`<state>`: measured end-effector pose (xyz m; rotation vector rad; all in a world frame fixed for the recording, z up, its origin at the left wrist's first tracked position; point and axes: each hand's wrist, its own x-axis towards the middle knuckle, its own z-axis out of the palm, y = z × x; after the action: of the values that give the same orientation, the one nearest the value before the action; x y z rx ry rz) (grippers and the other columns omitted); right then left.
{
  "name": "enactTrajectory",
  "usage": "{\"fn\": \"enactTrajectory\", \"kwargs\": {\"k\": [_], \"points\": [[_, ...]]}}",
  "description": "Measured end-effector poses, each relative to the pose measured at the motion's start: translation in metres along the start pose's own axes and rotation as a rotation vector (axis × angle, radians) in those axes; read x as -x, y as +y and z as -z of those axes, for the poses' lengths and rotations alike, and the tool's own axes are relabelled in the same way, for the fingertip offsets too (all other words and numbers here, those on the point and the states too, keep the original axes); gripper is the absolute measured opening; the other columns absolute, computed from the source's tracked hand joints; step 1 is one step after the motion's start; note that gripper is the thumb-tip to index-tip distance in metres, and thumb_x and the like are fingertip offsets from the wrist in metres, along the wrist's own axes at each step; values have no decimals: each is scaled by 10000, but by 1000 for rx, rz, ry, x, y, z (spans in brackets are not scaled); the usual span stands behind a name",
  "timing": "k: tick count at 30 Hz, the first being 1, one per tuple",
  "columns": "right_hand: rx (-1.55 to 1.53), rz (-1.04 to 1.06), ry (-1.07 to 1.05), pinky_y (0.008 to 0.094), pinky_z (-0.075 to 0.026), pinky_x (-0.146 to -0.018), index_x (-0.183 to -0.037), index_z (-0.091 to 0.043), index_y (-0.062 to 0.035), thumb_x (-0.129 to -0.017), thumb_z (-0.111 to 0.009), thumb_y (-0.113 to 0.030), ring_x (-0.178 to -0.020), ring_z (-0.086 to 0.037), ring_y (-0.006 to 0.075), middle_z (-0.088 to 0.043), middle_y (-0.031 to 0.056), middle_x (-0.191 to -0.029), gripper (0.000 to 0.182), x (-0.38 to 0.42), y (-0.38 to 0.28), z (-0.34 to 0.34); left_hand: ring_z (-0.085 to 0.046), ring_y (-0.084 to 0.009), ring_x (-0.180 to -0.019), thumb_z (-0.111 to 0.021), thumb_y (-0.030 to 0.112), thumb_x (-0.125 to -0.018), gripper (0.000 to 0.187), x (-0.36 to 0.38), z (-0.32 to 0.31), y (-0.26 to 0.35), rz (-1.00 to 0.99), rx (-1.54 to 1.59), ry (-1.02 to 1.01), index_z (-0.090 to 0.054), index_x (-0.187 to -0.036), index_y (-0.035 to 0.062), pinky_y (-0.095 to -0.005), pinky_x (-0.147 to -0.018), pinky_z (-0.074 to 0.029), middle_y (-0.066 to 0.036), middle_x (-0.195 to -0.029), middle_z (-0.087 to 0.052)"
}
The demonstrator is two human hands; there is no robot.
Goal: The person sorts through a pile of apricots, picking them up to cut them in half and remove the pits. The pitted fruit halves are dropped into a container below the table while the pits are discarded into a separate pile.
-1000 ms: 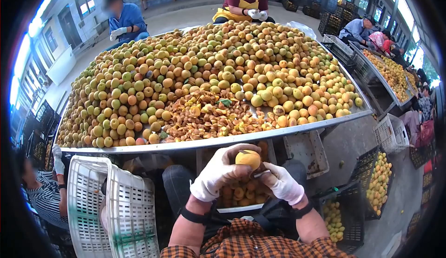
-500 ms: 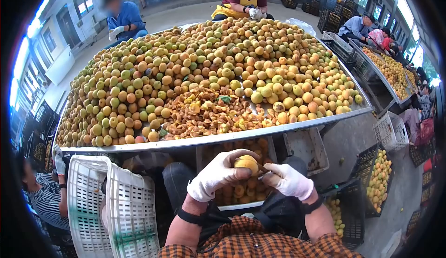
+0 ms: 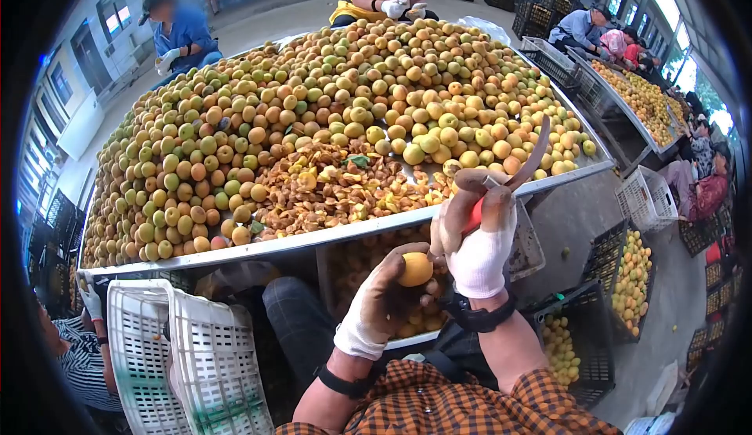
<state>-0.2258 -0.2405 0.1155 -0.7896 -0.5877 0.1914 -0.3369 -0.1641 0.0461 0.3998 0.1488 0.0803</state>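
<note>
My left hand (image 3: 374,303), in a stained white glove, is closed around a yellow apricot (image 3: 416,269). My right hand (image 3: 479,241), also gloved, grips the red handle of a curved knife (image 3: 535,155), its blade pointing up and to the right, apart from the fruit. Both hands are in front of the near rim of a metal-edged table (image 3: 266,245). On it lies a big heap of green, yellow and orange apricots (image 3: 313,94), with a mound of brown and yellow fruit scraps (image 3: 321,188) near the front edge.
Beneath my hands is a tray of fruit (image 3: 415,327). White plastic crates (image 3: 219,357) stand at left; black crates of apricots (image 3: 630,286) are at right. People (image 3: 184,36) work across the table, at left, and at another fruit-covered table (image 3: 634,102).
My right hand has moved up and away from the apricot, lifting the knife blade. My left hand has turned and shifted slightly right, still holding the fruit. The view has shifted somewhat.
</note>
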Motion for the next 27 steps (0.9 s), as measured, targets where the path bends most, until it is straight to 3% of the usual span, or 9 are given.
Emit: {"fn": "enactTrajectory", "kwargs": {"k": [2,5,10,12,15,16,18,22,27], "points": [[-52,-10,-28,275,-320,-350,-1066,-518,8,-1015,-402,-324,-329,-336,120,-428,24,-482,356,3,11,2,-566,-220,-848,-579,371,-925,496,-3,7,-1,-1,61,-52,-486,-1263,21,-308,-683,-474,-130,-1100,-571],[-85,-65,-19,272,-314,-349,-1049,-521,-3,-1021,-379,-364,-327,-321,114,-407,17,-478,389,6,22,2,-568,-224,-854,-586,359,-921,518,-7,16,-5,-11,163,-103,-472,-1280,4,-317,-693,-478,-138,-1099,-570],[-461,-337,167,256,-183,-345,-1052,-553,-107,-985,-365,-519,-356,-181,84,-261,-47,-498,458,-6,33,9,-591,-230,-869,-595,318,-915,511,-5,6,-1,-53,195,-30,-457,-1288,-4,-324,-725,-505,-148,-1089,-572],[-482,-350,163,254,-176,-343,-1052,-552,-103,-983,-372,-518,-357,-178,79,-255,-50,-501,458,-11,38,10,-609,-236,-882,-575,271,-918,458,-8,6,7,-86,-25,-17,-462,-1271,1,-339,-744,-531,-147,-1077,-579],[-439,-402,165,252,-185,-331,-1035,-551,-80,-994,-426,-439,-344,-200,75,-277,-53,-488,383,-8,42,11,-617,-241,-885,-551,217,-910,396,-17,-3,8,-138,-90,171,-476,-1246,20,-362,-747,-547,-145,-1072,-583],[-304,-387,171,253,-194,-324,-1020,-550,-64,-995,-455,-387,-336,-217,75,-292,-53,-479,338,-7,45,8,-582,-262,-1049,-481,222,-931,364,-26,8,3,-146,-153,240,-486,-1243,36,-416,-877,-529,-120,-1138,-568],[-202,-372,186,259,-228,-312,-979,-551,-28,-976,-534,-252,-316,-273,81,-346,-39,-457,225,-5,49,7,-570,-249,-1081,-464,209,-926,349,-35,17,1,-152,-93,231,-496,-1230,40,-397,-884,-521,-107,-1174,-560],[-100,-364,181,259,-268,-327,-969,-567,-25,-950,-584,-228,-331,-319,87,-391,-14,-473,205,12,54,4,-593,-301,-1087,-457,426,-963,466,-56,32,9,-88,209,365,-527,-1202,33,-422,-995,-444,-144,-1164,-617],[-7,-307,230,280,-298,-344,-974,-570,-29,-952,-582,-267,-341,-318,92,-388,-7,-480,240,-9,61,20,-612,-257,-1038,-389,476,-991,527,-59,42,11,-203,172,367,-556,-1160,6,-386,-925,-492,-138,-1092,-644]]}}
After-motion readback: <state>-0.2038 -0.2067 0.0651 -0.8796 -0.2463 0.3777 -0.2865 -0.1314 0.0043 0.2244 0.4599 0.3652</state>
